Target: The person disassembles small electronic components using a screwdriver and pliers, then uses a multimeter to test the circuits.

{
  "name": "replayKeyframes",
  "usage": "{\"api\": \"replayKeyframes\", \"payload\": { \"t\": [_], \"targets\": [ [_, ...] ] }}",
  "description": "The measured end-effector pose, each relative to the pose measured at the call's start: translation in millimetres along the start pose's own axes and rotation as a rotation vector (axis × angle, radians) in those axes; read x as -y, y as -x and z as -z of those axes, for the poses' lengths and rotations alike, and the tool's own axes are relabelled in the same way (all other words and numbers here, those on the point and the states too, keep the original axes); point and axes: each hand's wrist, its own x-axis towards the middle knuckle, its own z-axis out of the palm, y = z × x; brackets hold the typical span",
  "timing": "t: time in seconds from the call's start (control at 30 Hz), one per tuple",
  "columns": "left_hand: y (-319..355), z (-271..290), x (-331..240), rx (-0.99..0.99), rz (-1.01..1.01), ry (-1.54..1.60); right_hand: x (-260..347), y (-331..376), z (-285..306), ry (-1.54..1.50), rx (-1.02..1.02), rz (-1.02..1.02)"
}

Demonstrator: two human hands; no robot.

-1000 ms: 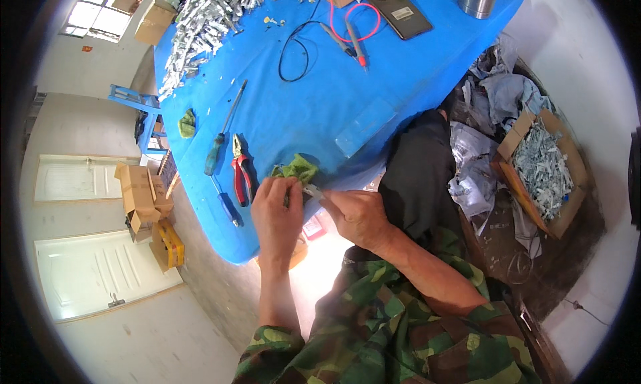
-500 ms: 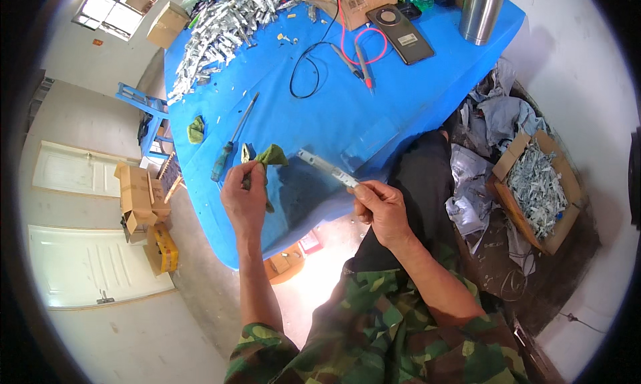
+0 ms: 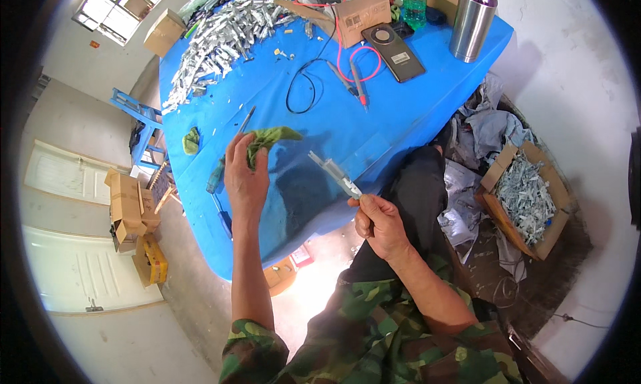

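My left hand [image 3: 246, 177] is closed on a crumpled green cloth [image 3: 270, 136], which sticks out to the right above the blue table. A screwdriver [image 3: 248, 119] lies partly hidden behind this hand, its handle at the hand's left. Just left of my wrist rests a dark blue tool handle [image 3: 224, 222]. Nearer the front edge, my right hand [image 3: 382, 225] pinches one end of a slim silvery metal strip [image 3: 338, 174] with white parts along it. The strip points up and left, held clear of the cloth. What exactly it is I cannot make out.
A heap of similar silvery pieces [image 3: 217, 40] covers the table's far left. Test probes [image 3: 358, 90] with red and black leads, a phone [image 3: 394, 52] and a steel flask [image 3: 474, 27] lie farther back. A carton of metal scraps [image 3: 531, 204] stands at the right. A green scrap [image 3: 191, 141] lies left.
My left hand has moved slightly farther over the table, and the green cloth now spreads wider to the right. The metal strip has been turned in my right hand. The view has shifted slightly.
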Motion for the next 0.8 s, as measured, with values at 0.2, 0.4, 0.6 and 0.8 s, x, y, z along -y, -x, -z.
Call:
{"api": "replayKeyframes", "payload": {
  "t": [0.2,0.4,0.6,0.8],
  "targets": [
    [25.4,10.8,-36.8,0.218,0.224,0.392,-1.0,0.3,2.6,-0.023,0.018,-0.023],
    [56.0,3.1,-57.3,0.334,0.412,0.897,-2.0,3.6,1.3,0.052,0.072,-0.122],
    [64.0,11.0,-55.6,0.308,0.528,0.954,1.9,3.2,-2.7,0.167,0.144,-0.165],
    [74.9,23.0,-65.8,0.307,0.463,0.857,-6.5,3.4,-12.7,0.500,0.173,-0.040]
  ]
}}
